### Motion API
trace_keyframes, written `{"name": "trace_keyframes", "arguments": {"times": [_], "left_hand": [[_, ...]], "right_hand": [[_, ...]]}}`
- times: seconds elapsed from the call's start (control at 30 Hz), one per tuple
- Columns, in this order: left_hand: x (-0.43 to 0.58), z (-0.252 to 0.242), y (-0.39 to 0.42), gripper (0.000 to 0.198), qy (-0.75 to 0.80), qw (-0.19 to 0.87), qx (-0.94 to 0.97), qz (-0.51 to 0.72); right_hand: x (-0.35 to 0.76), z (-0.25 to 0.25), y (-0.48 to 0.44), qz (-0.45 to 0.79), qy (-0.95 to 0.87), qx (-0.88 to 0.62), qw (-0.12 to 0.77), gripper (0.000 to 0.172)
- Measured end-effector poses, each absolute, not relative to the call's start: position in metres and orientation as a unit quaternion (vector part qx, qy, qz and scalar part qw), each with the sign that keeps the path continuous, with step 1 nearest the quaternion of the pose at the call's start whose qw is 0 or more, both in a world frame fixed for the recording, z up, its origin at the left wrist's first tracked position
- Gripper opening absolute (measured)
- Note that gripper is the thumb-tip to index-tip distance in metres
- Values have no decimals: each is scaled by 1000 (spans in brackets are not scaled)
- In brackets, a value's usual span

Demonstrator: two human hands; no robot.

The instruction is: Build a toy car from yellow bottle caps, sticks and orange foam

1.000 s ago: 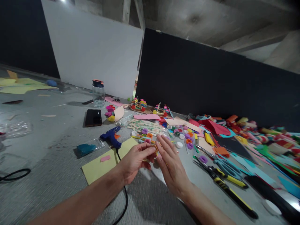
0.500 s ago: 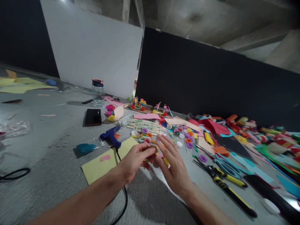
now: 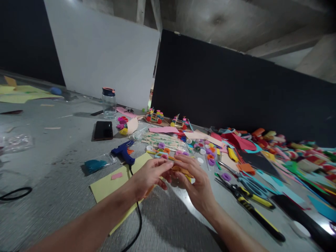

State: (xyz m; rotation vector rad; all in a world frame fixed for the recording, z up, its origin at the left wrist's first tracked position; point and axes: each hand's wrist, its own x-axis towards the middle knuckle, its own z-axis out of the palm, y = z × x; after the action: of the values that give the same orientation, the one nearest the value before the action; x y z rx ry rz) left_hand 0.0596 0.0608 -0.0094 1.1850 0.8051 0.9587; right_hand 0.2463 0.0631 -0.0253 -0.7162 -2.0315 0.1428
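Observation:
Small yellow-orange pieces [image 3: 183, 170] are between my two hands, partly hidden by the fingers, so their shape is unclear. My left hand [image 3: 152, 175] has thumb and fingers pinched together at the left end of these pieces. On the right, my right hand [image 3: 194, 178] curls its fingers and thumb around them. Below my left wrist lies a yellow paper sheet [image 3: 110, 185] with a pink scrap [image 3: 116, 176]. A blue glue gun [image 3: 123, 153] rests at the sheet's back edge, its black cord running under my left hand.
Behind the hands are wooden sticks [image 3: 162, 140] and colourful bottle caps [image 3: 210, 156]. Pliers [image 3: 249, 206] and blue-handled scissors [image 3: 253, 187] lie at right. A phone [image 3: 103, 130], a bottle [image 3: 109, 104] and a teal packet [image 3: 96, 165] are at left.
My right hand's fingers have come down and closed around the yellow-orange pieces, which now show more between the hands. The view has shifted slightly.

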Motion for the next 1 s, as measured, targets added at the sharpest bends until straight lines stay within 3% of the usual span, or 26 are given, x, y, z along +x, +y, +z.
{"name": "trace_keyframes", "arguments": {"times": [0.23,0.43,0.63,1.0], "left_hand": [[63,-11,61,31,368,617,548,428],[64,-10,56,19,399,511,607,460],[65,-4,52,14,407,461,632,472],[65,-14,57,14,403,492,600,486]], "right_hand": [[245,-24,60,102,-820,-299,477,26],[244,-20,57,137,-792,-350,482,10],[243,-19,57,168,-767,-369,496,12],[242,-17,57,241,-738,-381,503,16]]}}
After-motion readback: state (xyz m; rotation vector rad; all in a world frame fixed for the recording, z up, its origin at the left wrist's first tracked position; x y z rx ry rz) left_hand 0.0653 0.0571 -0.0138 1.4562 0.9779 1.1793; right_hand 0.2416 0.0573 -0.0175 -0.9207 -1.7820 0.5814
